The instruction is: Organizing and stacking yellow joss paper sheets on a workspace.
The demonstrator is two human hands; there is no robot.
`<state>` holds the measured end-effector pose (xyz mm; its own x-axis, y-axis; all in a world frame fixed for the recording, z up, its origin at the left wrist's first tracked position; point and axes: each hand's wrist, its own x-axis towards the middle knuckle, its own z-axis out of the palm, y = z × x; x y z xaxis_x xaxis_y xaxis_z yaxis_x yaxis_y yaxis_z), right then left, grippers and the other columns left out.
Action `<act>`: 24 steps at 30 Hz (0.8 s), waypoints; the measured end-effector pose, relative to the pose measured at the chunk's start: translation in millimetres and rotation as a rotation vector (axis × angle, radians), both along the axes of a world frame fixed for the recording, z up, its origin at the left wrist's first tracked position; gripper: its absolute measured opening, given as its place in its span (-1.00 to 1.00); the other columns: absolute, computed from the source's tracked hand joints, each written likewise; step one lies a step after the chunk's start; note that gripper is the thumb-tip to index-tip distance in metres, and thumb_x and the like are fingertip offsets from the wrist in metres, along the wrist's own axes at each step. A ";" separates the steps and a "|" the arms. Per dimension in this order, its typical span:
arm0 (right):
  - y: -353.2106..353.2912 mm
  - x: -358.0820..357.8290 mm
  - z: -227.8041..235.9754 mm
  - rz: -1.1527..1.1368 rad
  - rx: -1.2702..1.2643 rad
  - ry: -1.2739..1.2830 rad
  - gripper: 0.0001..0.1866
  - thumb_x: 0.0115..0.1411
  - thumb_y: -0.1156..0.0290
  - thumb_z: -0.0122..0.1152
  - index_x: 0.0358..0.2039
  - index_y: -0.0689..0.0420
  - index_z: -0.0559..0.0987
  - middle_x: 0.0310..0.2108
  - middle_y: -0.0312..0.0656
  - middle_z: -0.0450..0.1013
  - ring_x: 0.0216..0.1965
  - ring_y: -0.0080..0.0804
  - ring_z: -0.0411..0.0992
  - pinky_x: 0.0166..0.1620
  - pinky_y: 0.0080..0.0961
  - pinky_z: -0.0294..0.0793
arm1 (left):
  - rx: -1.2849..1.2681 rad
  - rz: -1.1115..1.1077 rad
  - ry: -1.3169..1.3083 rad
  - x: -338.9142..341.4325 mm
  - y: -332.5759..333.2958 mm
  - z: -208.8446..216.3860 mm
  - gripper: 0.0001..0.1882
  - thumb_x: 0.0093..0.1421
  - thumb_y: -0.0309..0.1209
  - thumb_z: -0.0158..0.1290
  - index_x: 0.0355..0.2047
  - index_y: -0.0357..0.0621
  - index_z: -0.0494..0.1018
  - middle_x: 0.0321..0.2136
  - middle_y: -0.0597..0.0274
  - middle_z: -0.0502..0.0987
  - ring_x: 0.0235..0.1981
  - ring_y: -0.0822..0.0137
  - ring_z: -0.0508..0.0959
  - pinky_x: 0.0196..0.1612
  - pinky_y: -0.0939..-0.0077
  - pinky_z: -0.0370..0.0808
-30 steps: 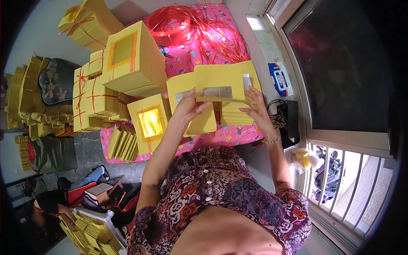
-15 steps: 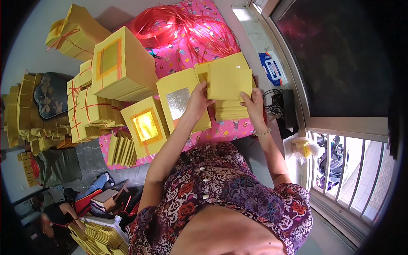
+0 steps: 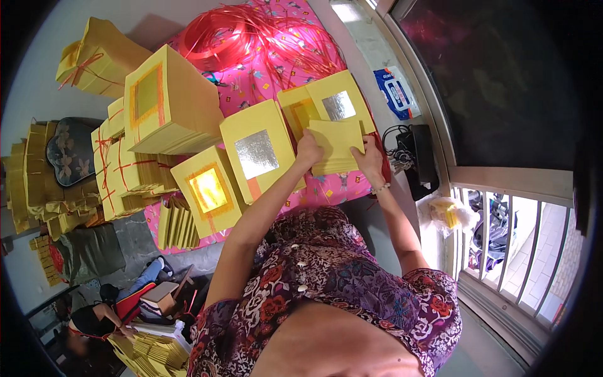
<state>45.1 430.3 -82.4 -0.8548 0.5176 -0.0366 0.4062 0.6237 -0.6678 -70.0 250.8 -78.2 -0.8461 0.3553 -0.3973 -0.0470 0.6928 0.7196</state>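
Observation:
A folded sheet of yellow joss paper [image 3: 336,139] lies between my hands, on top of a low pile of folded yellow paper [image 3: 336,166]. My left hand [image 3: 309,151] grips its left edge, fingers closed. On the opposite edge, my right hand [image 3: 370,157] pinches it between thumb and fingers. Just beyond lies an open yellow sheet with a silver foil square [image 3: 339,105], beside a sheet with a gold patch [image 3: 301,116]. Left of my left hand stands a stack of silver-foil joss paper [image 3: 256,154]; farther left is a gold-foil stack [image 3: 210,190].
A tall yellow paper block [image 3: 169,107] and red-tied bundles [image 3: 122,166] stand at left. Red plastic strapping [image 3: 217,41] is coiled on the pink patterned cloth [image 3: 251,81]. A blue wipes packet [image 3: 396,93] and black cables [image 3: 399,144] lie right; another person [image 3: 94,317] sits lower left.
Both hands have come down toward me with the folded paper, onto the low pile. The silver foil square behind it is now uncovered. The whole view has shifted slightly.

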 end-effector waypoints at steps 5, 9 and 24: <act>-11.1 6.3 1.2 0.022 0.018 -0.048 -0.51 0.05 0.31 0.34 -0.06 0.14 0.35 -0.22 0.06 0.50 -0.19 0.11 0.49 -0.15 -0.10 0.46 | -0.105 -0.024 0.014 9.3 3.3 -25.5 -0.34 -0.05 -0.39 0.25 -0.06 -0.46 0.16 -0.28 -0.36 0.54 -0.17 -0.23 0.58 -0.05 0.06 0.53; -27.3 0.4 21.5 0.051 0.373 -0.034 -0.46 0.06 0.34 0.32 0.04 0.10 0.35 -0.11 -0.01 0.36 -0.05 0.04 0.35 -0.04 -0.12 0.37 | -0.120 -0.067 0.172 13.2 2.3 -43.9 -0.34 -0.08 -0.43 0.25 -0.06 -0.46 0.13 -0.25 -0.38 0.47 -0.18 -0.26 0.54 -0.11 0.07 0.56; -52.3 8.2 -23.5 0.296 0.524 0.021 -0.39 0.15 0.25 0.23 0.20 0.13 0.34 0.19 0.08 0.17 0.28 0.08 0.08 0.32 -0.03 0.06 | -0.257 -0.339 0.531 27.8 5.8 48.6 -0.26 -0.01 -0.55 0.17 0.19 -0.46 0.14 0.08 -0.20 0.24 0.05 -0.14 0.32 0.10 0.18 0.38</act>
<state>53.4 378.0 -105.9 -0.9631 0.2024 0.1773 0.1555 0.9564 -0.2471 -42.1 256.6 -29.5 -0.8080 0.5855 -0.0661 0.5174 0.7588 0.3957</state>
